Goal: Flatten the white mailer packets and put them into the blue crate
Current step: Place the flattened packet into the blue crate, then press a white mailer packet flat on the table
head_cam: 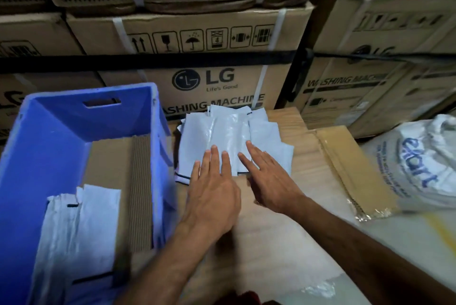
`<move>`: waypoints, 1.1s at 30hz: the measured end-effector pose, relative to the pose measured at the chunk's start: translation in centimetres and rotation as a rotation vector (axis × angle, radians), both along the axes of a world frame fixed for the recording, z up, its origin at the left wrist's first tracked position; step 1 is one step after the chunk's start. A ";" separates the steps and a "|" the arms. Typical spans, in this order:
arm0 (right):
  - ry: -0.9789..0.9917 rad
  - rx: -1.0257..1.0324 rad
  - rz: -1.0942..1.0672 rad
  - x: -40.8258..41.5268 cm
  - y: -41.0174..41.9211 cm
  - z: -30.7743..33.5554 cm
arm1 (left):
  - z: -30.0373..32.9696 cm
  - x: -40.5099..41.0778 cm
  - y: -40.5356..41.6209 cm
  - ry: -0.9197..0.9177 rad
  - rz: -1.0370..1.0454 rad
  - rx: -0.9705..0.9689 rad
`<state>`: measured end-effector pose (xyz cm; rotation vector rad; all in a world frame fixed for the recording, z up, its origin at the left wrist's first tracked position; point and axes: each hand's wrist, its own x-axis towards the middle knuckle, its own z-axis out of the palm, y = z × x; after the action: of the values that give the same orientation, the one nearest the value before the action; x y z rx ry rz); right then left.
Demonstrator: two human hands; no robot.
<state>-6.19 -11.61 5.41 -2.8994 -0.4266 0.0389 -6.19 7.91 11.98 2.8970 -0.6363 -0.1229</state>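
While the pile of white mailer packets (234,141) is lying toward the far edge of the surface (308,156), just ahead of the person, both hands are resting flat on its near end. The pile is running with its long axis from the near side to the far side, its far end fanning out slightly against the printed cartons (212,82) stacked behind, its near end pointing back at the person. The topmost packet looks glossy and a little wrinkled, so I judge that flattening is the step in hand.

The left hand (212,186) is lying with straight fingers spread over the near left part of the pile, and the right hand (266,176) is lying beside it with straight fingers on the near right part. Neither is gripping anything; the two are close together but not overlapping. Both are about equally near the pile, yet the left one is nearer the blue crate (49,146).

That crate is standing just beside the pile at the left edge of the surface, its right wall almost touching the packets. Some flattened packets (74,243) are already lying in its near end, on a cardboard liner (111,156). So the coming move probably means sliding or lifting the pile leftward over that wall.

A white printed sack (419,164) is lying at the right, well apart, with a taped cardboard flap (350,169) between it and the pile.
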 end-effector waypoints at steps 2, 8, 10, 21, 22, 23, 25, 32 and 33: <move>0.032 -0.049 -0.010 0.8 -3.9 -1.2 | -2.1 -0.1 -3.9 0.114 0.024 0.030; 0.076 -0.174 0.048 4.5 -13.0 -5.6 | -10.3 1.0 -13.1 0.344 0.137 0.065; 0.115 -0.205 0.050 6.0 -14.9 -6.8 | -12.4 1.4 -16.3 0.366 0.167 0.034; 0.230 -0.187 0.090 10.3 -19.3 -10.9 | -19.4 2.7 -25.0 0.340 0.456 -0.025; 0.218 -0.179 0.096 10.4 -19.5 -11.3 | -19.6 2.8 -24.6 0.322 0.459 -0.026; 0.211 -0.171 0.098 10.3 -19.6 -11.6 | -19.8 2.8 -24.2 0.323 0.430 -0.021; 0.169 -0.148 0.098 10.2 -19.3 -11.9 | -19.6 3.1 -23.2 0.315 0.351 -0.011; 0.009 -0.058 0.101 8.2 -16.5 -10.1 | -17.2 1.2 -15.2 0.065 0.094 0.017; -0.013 -0.027 0.112 7.2 -15.8 -9.6 | -16.3 0.2 -13.8 0.025 0.091 0.034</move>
<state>0.99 -27.36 -4.20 -2.9002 -0.5954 0.0437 -5.96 -5.91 -4.29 2.9459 -0.5016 -0.1587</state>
